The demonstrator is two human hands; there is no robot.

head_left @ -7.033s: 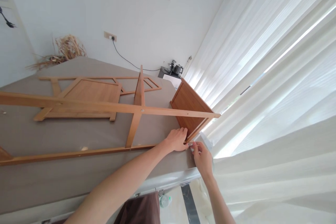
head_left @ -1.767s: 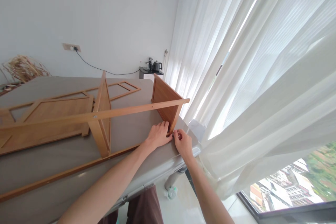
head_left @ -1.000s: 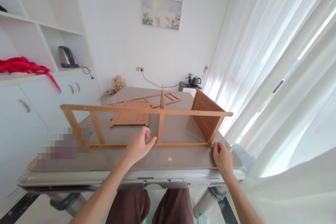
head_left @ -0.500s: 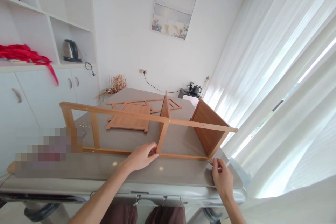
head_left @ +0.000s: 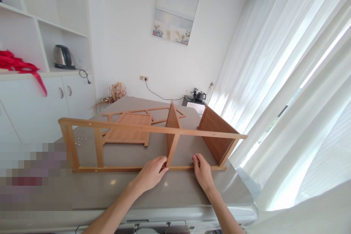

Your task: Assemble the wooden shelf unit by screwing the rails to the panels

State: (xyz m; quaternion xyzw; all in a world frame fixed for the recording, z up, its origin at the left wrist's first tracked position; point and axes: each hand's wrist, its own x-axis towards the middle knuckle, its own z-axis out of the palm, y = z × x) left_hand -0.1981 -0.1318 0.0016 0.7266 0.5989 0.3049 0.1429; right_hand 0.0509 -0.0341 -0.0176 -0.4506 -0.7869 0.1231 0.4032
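Gripped at 7 o'clock: left hand (head_left: 153, 171), thumb and fingers closed on the wooden shelf frame (head_left: 161, 129) where its middle panel (head_left: 172, 119) meets the lower rail (head_left: 120, 169). Right hand (head_left: 202, 171), at 5 o'clock, has fingers curled by the same rail; whether it holds anything small cannot be determined. Assessed risk: the middle joint could skew should the left hand slacken or push unevenly, since the panels appear braced along the near side only. Frame stands across the table (head_left: 175, 195) from just under 9 o'clock to 4. Bare crossbars (head_left: 98, 148) form its left end; a loose panel (head_left: 127, 128) lies beyond at 8 o'clock; a screw head (head_left: 181, 132) marks the upper middle joint; the right end panel (head_left: 216, 124) stands at 4 o'clock. Finish: warm brown, no split evident.
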